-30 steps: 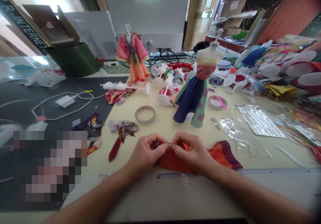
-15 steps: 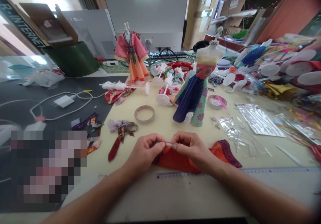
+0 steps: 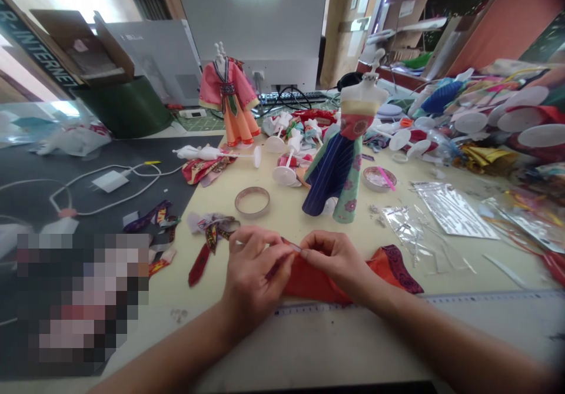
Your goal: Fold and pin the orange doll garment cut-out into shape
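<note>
A: What's biggest there?
B: The bench [image 3: 265,353], crowded along its far side. Then the mannequin [image 3: 338,152] in a blue and green skirt, standing beyond the work, apart from it.
A: And the piece being worked?
B: The red cloth [image 3: 309,279], at the near side of the bench, partly under both hands.
A: What are they doing?
B: The right hand [image 3: 335,258] pinches the cloth's upper edge. The left hand [image 3: 256,264] is bent over the cloth just beside that spot; I can't tell whether it grips.
A: How far along?
B: A purple patterned border [image 3: 402,271] is already on the right end, so I'd judge that part done. The narrow pale strip [image 3: 295,248] at the pinched edge looks unfinished; how much remains is hidden.
A: Anything different from half a second ago?
B: The left hand has turned, its fingers raised higher; the right has barely shifted.
</note>
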The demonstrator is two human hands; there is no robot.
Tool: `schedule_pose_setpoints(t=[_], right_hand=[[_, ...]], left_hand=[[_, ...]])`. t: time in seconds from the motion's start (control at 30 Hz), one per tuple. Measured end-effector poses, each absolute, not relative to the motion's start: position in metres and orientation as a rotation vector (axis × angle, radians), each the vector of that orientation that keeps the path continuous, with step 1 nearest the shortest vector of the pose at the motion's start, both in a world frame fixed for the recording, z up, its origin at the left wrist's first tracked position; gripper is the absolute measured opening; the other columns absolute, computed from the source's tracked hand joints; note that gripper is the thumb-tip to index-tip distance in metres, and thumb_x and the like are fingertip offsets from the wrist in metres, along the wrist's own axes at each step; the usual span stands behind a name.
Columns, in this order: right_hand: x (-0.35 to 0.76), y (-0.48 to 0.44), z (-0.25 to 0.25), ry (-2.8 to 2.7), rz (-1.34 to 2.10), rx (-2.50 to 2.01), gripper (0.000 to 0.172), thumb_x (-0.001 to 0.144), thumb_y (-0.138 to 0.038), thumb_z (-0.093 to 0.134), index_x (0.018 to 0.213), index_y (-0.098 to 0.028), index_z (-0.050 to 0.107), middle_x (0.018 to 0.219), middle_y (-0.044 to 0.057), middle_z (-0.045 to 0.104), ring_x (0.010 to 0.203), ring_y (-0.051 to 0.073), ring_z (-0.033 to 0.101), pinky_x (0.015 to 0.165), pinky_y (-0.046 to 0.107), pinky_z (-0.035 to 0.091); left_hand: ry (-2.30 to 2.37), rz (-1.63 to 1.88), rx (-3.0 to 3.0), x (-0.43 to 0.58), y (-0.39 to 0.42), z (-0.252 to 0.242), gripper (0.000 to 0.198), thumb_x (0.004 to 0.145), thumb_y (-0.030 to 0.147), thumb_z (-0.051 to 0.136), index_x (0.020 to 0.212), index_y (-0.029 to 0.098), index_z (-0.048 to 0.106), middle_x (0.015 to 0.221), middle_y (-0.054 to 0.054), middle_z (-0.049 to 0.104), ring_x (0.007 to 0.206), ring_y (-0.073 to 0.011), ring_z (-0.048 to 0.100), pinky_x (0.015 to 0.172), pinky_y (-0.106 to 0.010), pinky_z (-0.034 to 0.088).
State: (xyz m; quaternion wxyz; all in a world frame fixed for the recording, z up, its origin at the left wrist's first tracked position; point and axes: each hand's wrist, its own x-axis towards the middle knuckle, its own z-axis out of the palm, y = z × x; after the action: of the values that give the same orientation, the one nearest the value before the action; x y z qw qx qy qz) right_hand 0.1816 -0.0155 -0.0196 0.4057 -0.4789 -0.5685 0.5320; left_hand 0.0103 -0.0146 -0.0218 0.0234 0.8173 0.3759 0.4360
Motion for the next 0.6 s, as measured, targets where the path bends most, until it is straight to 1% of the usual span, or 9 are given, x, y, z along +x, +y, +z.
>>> schedule_pose_setpoints(t=[0.1, 0.3, 0.6], right_hand=[[0.1811, -0.0166, -0.0195, -1.491, 1.274, -1.207, 0.013, 0.073, -0.025, 0.057, 0.065, -0.016, 0.059, 0.062, -0.001, 0.057, 0.061, 0.012, 0.05, 0.056, 0.022, 0.038], [0.1789, -0.0188, -0.0199, -1.578, 1.15, -1.184, 0.012, 0.076, -0.021, 0.053, 0.069, -0.017, 0.062, 0.067, 0.0, 0.063, 0.065, 0.013, 0.055, 0.062, 0.024, 0.042], [0.1775, -0.0212, -0.0191, -1.664, 1.032, -1.209, 0.011, 0.075, -0.016, 0.051, 0.068, -0.017, 0.06, 0.066, 0.0, 0.062, 0.064, 0.013, 0.056, 0.062, 0.024, 0.043]], left_hand=[[1.185, 1.282, 2.585, 0.0117, -0.0143, -0.0219, 0.01, 0.08, 0.016, 0.058, 0.082, 0.021, 0.067, 0.079, -0.004, 0.064, 0.08, -0.0193, 0.053, 0.081, -0.038, 0.04], [1.177, 1.256, 2.602, 0.0117, -0.0128, -0.0215, 0.011, 0.081, 0.015, 0.056, 0.08, 0.019, 0.066, 0.077, -0.004, 0.065, 0.078, -0.0188, 0.053, 0.08, -0.038, 0.039], [1.16, 1.233, 2.526, 0.0118, -0.012, -0.0208, 0.01, 0.079, 0.015, 0.057, 0.075, 0.019, 0.065, 0.074, -0.003, 0.064, 0.077, -0.0191, 0.053, 0.08, -0.038, 0.04]])
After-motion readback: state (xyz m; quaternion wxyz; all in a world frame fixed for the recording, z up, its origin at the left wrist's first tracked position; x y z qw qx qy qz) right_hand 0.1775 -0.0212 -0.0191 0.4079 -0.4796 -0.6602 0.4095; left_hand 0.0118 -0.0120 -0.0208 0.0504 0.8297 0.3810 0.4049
